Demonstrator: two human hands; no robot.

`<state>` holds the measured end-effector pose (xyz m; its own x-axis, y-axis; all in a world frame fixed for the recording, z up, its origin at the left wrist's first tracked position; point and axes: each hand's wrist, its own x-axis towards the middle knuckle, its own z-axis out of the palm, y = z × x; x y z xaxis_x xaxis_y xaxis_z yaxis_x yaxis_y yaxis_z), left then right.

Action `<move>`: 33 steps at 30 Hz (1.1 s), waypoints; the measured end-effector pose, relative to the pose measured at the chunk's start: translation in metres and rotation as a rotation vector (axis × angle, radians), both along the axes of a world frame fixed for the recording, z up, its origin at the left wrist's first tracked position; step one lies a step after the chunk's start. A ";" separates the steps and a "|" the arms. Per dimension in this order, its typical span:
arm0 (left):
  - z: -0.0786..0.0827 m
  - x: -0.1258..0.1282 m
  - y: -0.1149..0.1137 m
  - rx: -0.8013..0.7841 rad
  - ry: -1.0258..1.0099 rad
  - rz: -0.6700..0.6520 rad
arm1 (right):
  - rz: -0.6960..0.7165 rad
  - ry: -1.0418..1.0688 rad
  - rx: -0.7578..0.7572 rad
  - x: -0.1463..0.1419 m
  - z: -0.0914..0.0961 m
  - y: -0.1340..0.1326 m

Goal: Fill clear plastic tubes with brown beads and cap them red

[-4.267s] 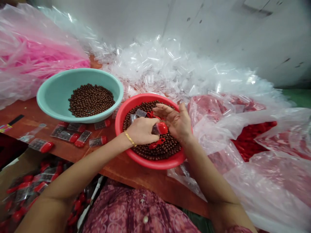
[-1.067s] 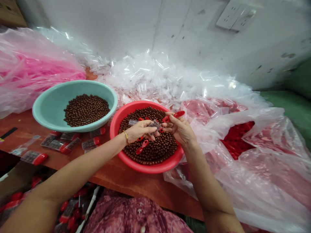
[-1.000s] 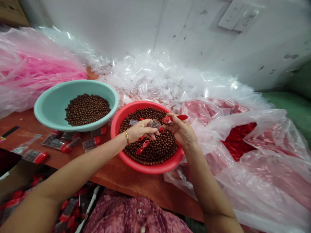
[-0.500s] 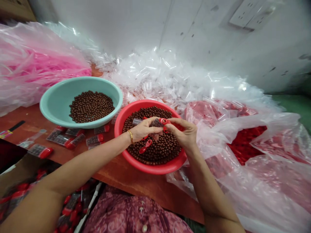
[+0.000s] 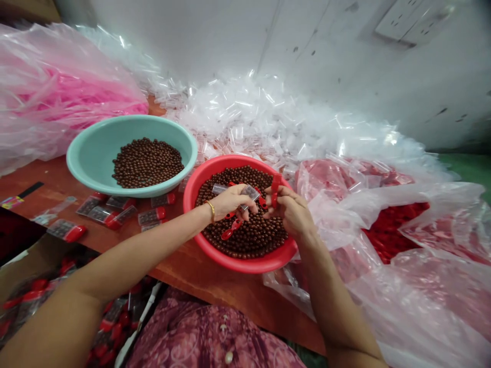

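My left hand (image 5: pixel 233 202), with a gold bangle at the wrist, is closed around a small clear plastic tube (image 5: pixel 251 192) with dark contents. Just to its right, my right hand (image 5: pixel 294 212) pinches a red plastic cap (image 5: pixel 275 185) upright between thumb and fingers, apart from the tube. Both hands hover over a red bowl (image 5: pixel 245 265) of glossy brown balls (image 5: pixel 249 246). Another clear tube (image 5: pixel 219 189) shows behind my left hand. A red plastic piece with a hole (image 5: pixel 230 231) lies on the balls, and more red pieces are partly hidden by my fingers.
A teal bowl (image 5: pixel 90 153) holding brown balls stands at left. Filled red-capped tubes (image 5: pixel 67 230) lie before it; a box below holds several more. Clear empty tubes (image 5: pixel 245 107) are heaped along the wall. A plastic bag of red pieces (image 5: pixel 395 227) lies right, a pink-filled bag (image 5: pixel 76 97) left.
My right hand has drawn slightly right and away from the tube, and the red cap now stands upright in its fingers. The tube in my left hand has tilted. The whole view has shifted slightly.
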<state>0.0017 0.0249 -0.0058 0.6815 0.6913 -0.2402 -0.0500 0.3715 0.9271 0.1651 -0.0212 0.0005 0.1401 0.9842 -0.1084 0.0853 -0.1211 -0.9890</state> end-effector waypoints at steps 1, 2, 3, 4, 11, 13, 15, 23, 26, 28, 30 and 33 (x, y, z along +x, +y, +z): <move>0.000 0.000 0.001 -0.041 0.007 -0.029 | -0.010 0.095 -0.044 0.001 0.000 0.001; 0.001 -0.001 0.001 -0.072 0.004 -0.041 | -0.014 0.168 -0.074 0.002 0.000 0.002; 0.001 -0.001 0.002 -0.092 -0.008 -0.039 | -0.014 0.222 -0.093 0.003 0.001 0.003; 0.001 -0.002 0.003 -0.107 -0.027 -0.029 | -0.013 0.261 -0.106 0.004 0.003 0.003; -0.001 -0.004 0.006 -0.225 -0.059 -0.089 | 0.015 0.173 -0.037 -0.002 0.010 0.002; 0.000 -0.005 0.006 -0.238 -0.024 -0.165 | 0.094 0.066 0.008 -0.002 0.007 0.003; 0.000 -0.006 0.007 -0.246 -0.007 -0.218 | 0.218 0.003 0.011 0.001 0.005 0.006; -0.001 -0.006 0.007 -0.179 0.030 -0.303 | 0.278 -0.306 0.279 -0.003 0.005 0.007; 0.000 -0.005 0.004 -0.084 0.048 -0.318 | 0.190 -0.357 0.367 -0.010 -0.002 0.010; 0.000 -0.005 0.003 -0.033 0.028 -0.291 | 0.120 -0.343 0.349 -0.011 -0.006 0.012; 0.000 -0.004 0.003 -0.025 -0.033 -0.176 | 0.031 -0.290 0.276 -0.010 -0.008 0.013; 0.000 -0.002 0.004 -0.038 -0.106 0.006 | 0.011 -0.129 0.106 -0.006 -0.007 0.012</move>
